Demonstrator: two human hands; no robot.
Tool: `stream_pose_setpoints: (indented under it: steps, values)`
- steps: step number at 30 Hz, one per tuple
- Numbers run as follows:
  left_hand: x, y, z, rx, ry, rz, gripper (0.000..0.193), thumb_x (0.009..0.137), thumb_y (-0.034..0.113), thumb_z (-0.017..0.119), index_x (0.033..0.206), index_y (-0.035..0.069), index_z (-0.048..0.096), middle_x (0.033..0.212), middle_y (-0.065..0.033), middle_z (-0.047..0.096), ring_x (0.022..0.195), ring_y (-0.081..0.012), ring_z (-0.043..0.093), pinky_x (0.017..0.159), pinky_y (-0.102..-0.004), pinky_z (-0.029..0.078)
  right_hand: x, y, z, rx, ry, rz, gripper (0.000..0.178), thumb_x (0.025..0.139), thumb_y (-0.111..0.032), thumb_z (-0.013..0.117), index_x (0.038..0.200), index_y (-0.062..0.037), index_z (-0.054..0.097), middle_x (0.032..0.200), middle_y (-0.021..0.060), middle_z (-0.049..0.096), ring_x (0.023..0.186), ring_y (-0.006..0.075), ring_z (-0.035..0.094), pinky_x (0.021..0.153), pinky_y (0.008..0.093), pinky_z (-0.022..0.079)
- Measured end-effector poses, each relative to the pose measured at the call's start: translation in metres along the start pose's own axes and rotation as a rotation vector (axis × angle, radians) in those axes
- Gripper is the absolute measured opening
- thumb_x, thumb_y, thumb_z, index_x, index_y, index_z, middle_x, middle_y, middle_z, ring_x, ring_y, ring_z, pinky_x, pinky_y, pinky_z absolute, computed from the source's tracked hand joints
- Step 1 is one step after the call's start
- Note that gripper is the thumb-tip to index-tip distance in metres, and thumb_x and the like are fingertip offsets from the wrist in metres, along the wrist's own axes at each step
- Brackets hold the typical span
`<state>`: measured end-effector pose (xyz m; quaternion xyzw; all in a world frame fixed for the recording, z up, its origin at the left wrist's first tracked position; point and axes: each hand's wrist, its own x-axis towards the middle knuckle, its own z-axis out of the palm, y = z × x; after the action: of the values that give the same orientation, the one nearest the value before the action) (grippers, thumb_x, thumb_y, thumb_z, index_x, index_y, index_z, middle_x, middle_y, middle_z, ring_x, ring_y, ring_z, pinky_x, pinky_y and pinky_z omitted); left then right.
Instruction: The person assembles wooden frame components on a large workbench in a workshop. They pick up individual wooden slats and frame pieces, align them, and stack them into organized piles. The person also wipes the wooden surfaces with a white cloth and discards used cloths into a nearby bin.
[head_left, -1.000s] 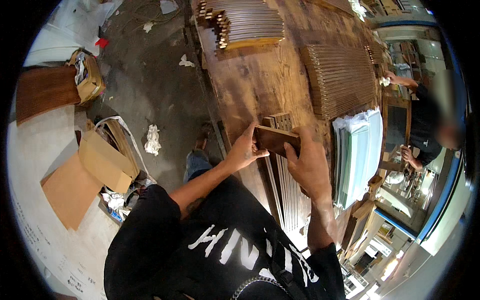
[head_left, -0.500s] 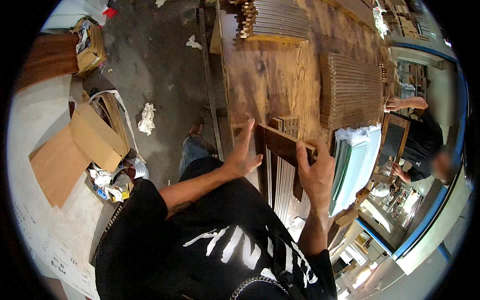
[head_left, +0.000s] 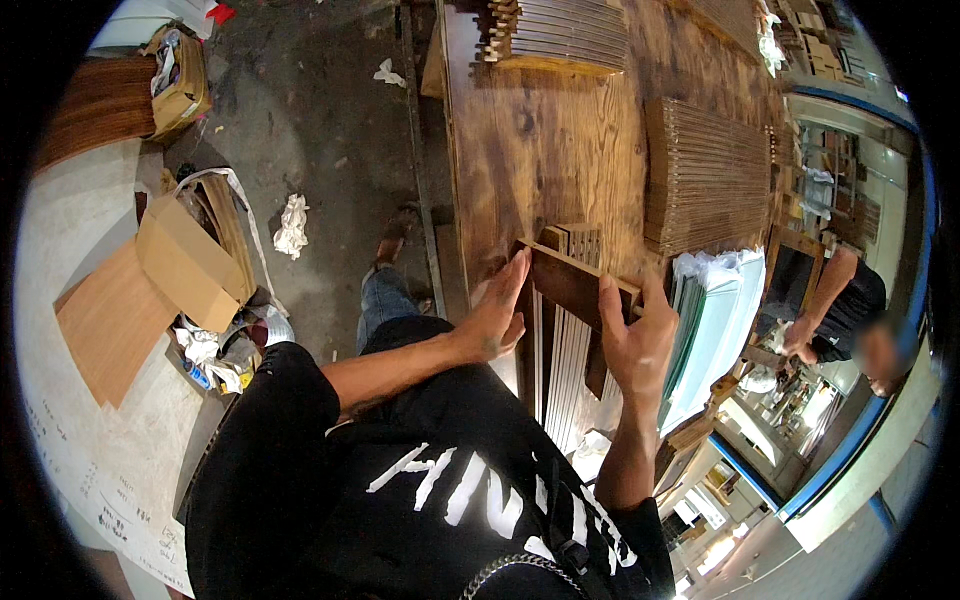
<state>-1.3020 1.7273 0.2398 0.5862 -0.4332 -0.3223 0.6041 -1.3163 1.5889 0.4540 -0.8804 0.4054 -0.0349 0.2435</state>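
Note:
A dark brown wooden frame (head_left: 570,285) is at the table's near edge, its short side across between my hands and its long side running toward me. My right hand (head_left: 638,340) is closed on its right corner, thumb on the near face. My left hand (head_left: 492,312) rests flat against its left corner, fingers stretched and the thumb pointing right. Beneath and beside the frame lie pale slats (head_left: 570,370), partly hidden by it. A small stack of wooden strips (head_left: 575,240) sits just behind.
On the stained wooden table (head_left: 545,150) stand a bundle of frame strips (head_left: 565,35), a large brown stack (head_left: 708,180) and glass sheets (head_left: 712,335) with white wrapping. A co-worker (head_left: 850,300) is at the right. Cardboard boxes (head_left: 190,260) and crumpled paper (head_left: 291,227) lie left.
My left hand has moved in from beside the frame to touch its left corner. My right hand keeps its hold. The co-worker's arm has come down.

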Motion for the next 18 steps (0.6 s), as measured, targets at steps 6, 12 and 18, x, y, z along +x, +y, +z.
stream_pose_setpoints:
  steps: [6, 12, 18]
  values:
    - [0.001, 0.001, -0.002, 0.048, 0.066, 0.036, 0.098, 0.081, -0.01, 0.049, 0.152, 0.004, -0.017, 0.157, -0.0301, 0.014, 0.143, -0.0448, 0.022, 0.118, -0.049, 0.016, -0.001, 0.004, 0.002, 0.016, -0.008, 0.006, 0.02, 0.089, -0.016, 0.068, 0.091, 0.0025, 0.06, 0.069, 0.0224, 0.064, 0.064, 0.0333, 0.068, 0.057, 0.0392, 0.051]
    - [-0.009, 0.005, -0.018, 0.197, 0.036, 0.023, 0.092, 0.085, -0.004, 0.053, 0.154, 0.005, -0.008, 0.147, -0.0271, 0.039, 0.137, -0.0423, 0.036, 0.116, -0.0502, 0.021, -0.002, 0.009, 0.004, 0.036, 0.031, -0.087, 0.019, 0.089, -0.015, 0.068, 0.09, 0.0022, 0.061, 0.067, 0.0225, 0.063, 0.06, 0.0342, 0.066, 0.055, 0.0399, 0.049]
    - [-0.007, 0.008, -0.061, -0.073, 0.475, -0.359, 0.068, 0.087, 0.006, 0.068, 0.145, 0.0, 0.033, 0.121, -0.0154, 0.062, 0.113, -0.0243, 0.059, 0.098, -0.0396, 0.046, -0.005, 0.007, 0.002, -0.038, 0.03, -0.067, 0.023, 0.091, -0.02, 0.067, 0.089, 0.0017, 0.06, 0.07, 0.0241, 0.063, 0.062, 0.0353, 0.065, 0.057, 0.0408, 0.049]
